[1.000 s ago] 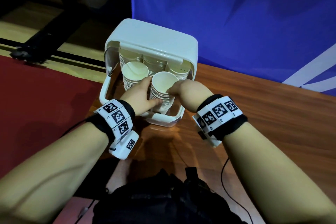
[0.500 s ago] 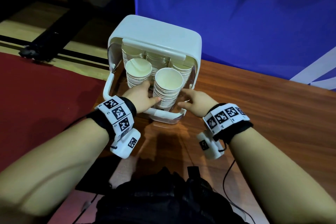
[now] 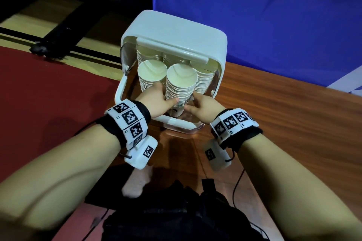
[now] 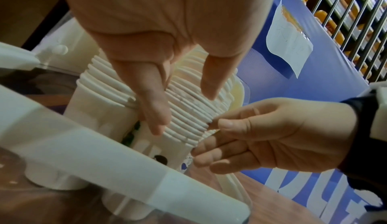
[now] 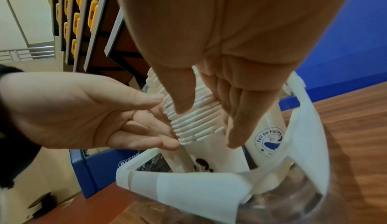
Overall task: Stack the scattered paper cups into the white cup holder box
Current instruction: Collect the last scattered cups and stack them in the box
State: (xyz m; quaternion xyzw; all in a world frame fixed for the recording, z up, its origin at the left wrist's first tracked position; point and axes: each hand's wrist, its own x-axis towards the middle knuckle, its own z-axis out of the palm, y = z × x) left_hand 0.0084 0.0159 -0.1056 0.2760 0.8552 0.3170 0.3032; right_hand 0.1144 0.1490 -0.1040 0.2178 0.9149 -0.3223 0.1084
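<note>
The white cup holder box stands open towards me at the table's left end, with several stacks of paper cups inside. The front cup stack leans out of the opening. My left hand holds this cup stack low down, thumb in front and fingers behind it, between it and the left stack. My right hand touches the stack's lower right side with nearly straight fingertips. In the right wrist view the right hand and left hand flank the stack.
A printed whale-logo cup stands in the box's right side. The wooden table extends to the right, with a blue backdrop behind it. Red floor lies beyond the left edge. A dark bag and cable lie near me.
My right hand released the stack's upper part, dropped towards me, then came back to touch its lower right side. The left hand kept its hold.
</note>
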